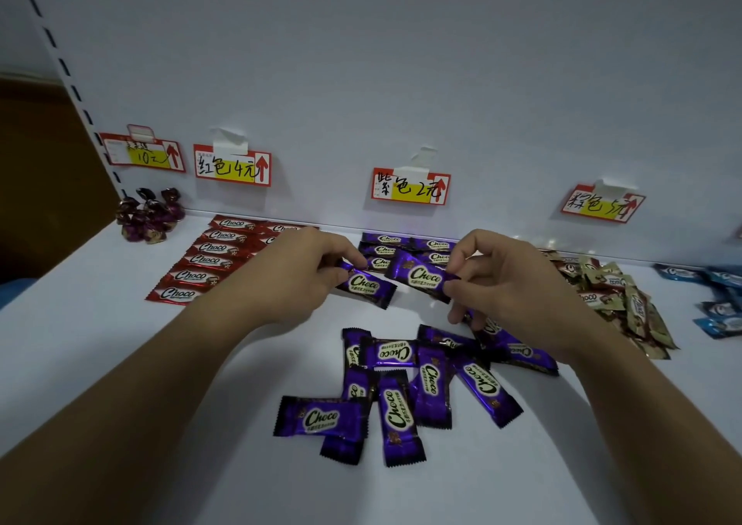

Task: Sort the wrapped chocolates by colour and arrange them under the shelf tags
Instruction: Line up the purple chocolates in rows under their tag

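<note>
Under the purple tag [409,186], just in front of the purple row [405,243] laid against the back wall, I see both hands held over the white shelf [100,344]. The left hand [309,267] has its grip pinched on one end of a purple chocolate [367,285], thumb and fingertips curled on the wrapper. The right hand [506,279] has its grip pinched on the end of a second purple chocolate [421,277], which sits tilted, and the two wrappers nearly meet between the hands. Nearer to me a loose purple pile [405,384] lies scattered on the shelf, the pieces overlapping at all angles. Left of the hands the red chocolates [208,261] lie in a neat column under the red tag [233,167], with dark twist-wrapped sweets [148,215] in the far left corner. Right of the hands I see gold chocolates [618,295] in a heap, and blue chocolates [718,295] at the edge.
</note>
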Motion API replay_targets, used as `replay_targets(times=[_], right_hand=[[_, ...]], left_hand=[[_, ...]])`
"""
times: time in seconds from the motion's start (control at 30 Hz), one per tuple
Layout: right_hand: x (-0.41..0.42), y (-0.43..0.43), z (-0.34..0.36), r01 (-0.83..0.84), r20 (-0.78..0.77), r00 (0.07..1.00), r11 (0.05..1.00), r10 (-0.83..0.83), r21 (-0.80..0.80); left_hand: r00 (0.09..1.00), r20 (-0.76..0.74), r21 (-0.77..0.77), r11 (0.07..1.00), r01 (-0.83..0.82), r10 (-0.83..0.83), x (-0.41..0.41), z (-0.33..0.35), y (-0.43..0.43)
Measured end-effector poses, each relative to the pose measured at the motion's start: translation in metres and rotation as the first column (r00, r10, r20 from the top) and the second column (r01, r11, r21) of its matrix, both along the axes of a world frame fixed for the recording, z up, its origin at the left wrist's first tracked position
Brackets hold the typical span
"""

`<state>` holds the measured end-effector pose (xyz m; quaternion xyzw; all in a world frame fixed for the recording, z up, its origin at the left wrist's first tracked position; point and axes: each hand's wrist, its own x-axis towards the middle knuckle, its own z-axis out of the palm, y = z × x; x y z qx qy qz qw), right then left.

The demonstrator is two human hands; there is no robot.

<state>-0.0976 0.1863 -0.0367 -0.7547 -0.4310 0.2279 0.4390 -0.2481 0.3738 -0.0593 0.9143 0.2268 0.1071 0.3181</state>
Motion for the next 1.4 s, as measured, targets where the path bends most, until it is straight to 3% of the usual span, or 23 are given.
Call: replay_targets(times=[0.43, 0.63, 0.73, 0.9, 1.13, 1.4], right_hand=[[0.016, 0.002, -0.013, 0.104, 0.364, 0.93, 0.988, -0.056, -0.114], [0.02, 0.004, -0.019, 0.151, 0.469, 0.881, 0.975, -0.057, -0.165], [0.017, 0.004, -0.017, 0.155, 0.568, 0.823, 0.968, -0.017, -0.195], [0.005, 0.009, -0.015, 0.032, 0.601, 0.79, 0.971, 0.121, -0.237], [0.006, 0.015, -0.025, 0.085, 0.663, 0.735, 0.952, 0.14, -0.295], [0.007, 0.018, -0.025, 0.17, 0.697, 0.713, 0.947, 0.073, -0.273]], left_hand=[[1.0, 0.009, 0.079, 0.997, -0.014, 0.013, 0.001, -0.003, -0.004], [0.997, -0.072, 0.296, 0.955, 0.024, -0.003, -0.001, -0.005, -0.001], [0.993, -0.086, 0.319, 0.942, 0.101, -0.077, -0.002, -0.005, -0.002], [0.966, -0.168, 0.291, 0.926, 0.241, -0.198, -0.001, -0.004, -0.007], [0.953, -0.223, 0.326, 0.906, 0.27, -0.204, 0.001, -0.005, -0.01], [0.988, -0.095, 0.427, 0.891, 0.153, -0.124, 0.015, -0.011, -0.015]])
